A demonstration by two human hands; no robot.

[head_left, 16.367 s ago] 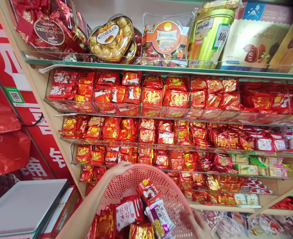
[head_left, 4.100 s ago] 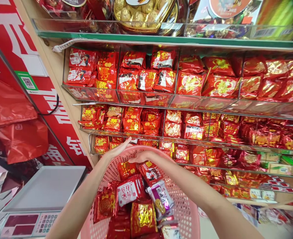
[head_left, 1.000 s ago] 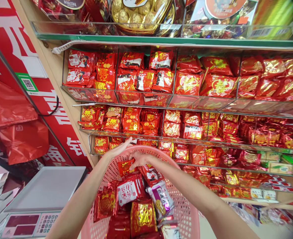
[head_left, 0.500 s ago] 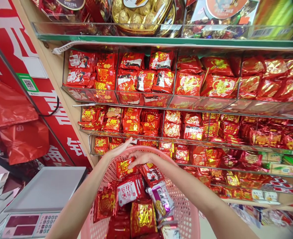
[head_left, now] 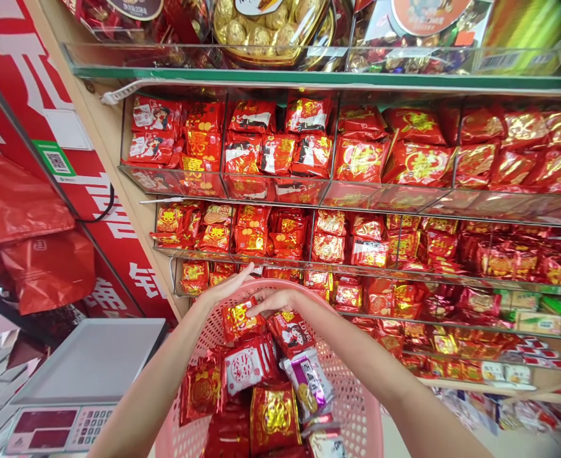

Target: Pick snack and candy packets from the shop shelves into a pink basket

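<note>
A pink perforated basket holds several red packets and a purple-and-white packet. My right hand is inside its far part, fingers closed on a red and gold packet. Just right of that hand lies a red packet with a cartoon figure. My left hand rests at the basket's far left rim, fingers stretched out and nothing in them. A white and red packet and a gold-printed packet lie nearer to me.
Shelves of red packets in clear-fronted compartments rise behind the basket. On the left stand a weighing scale and red bags. A glass shelf edge runs across above.
The packet under my right hand has shifted slightly and shows more of its gold print. My right fingers have moved a little. My left hand stays at the rim.
</note>
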